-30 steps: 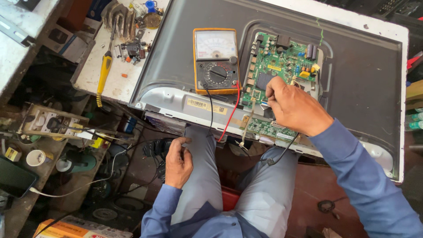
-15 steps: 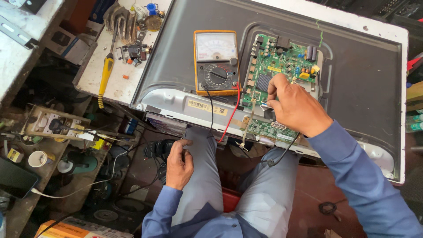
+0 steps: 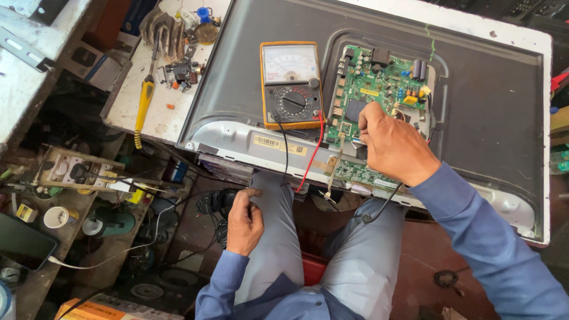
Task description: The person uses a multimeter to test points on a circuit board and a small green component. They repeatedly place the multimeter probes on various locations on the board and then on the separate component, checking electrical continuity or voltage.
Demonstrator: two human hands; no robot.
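A flat television (image 3: 480,101) lies back-up on the bench with its green circuit board (image 3: 379,89) exposed. My right hand (image 3: 394,145) rests on the lower part of the board, fingers pinched on a thin probe whose tip touches the board. An orange-cased analog multimeter (image 3: 291,84) lies on the television beside the board, its red lead (image 3: 311,157) and black lead (image 3: 283,148) hanging over the front edge. My left hand (image 3: 244,222) sits on my left thigh, fingers curled, thumb and fingers pinching something small that I cannot make out.
A yellow-handled screwdriver (image 3: 144,106) and loose electronic parts (image 3: 181,71) lie on the white bench top at left. Below left are a cluttered shelf with a wooden-framed part (image 3: 71,172), a tape roll (image 3: 55,217) and a dark phone (image 3: 21,242). Cables trail across the floor.
My left hand has shifted slightly up along my thigh. My right hand stays on the circuit board with only small movement.
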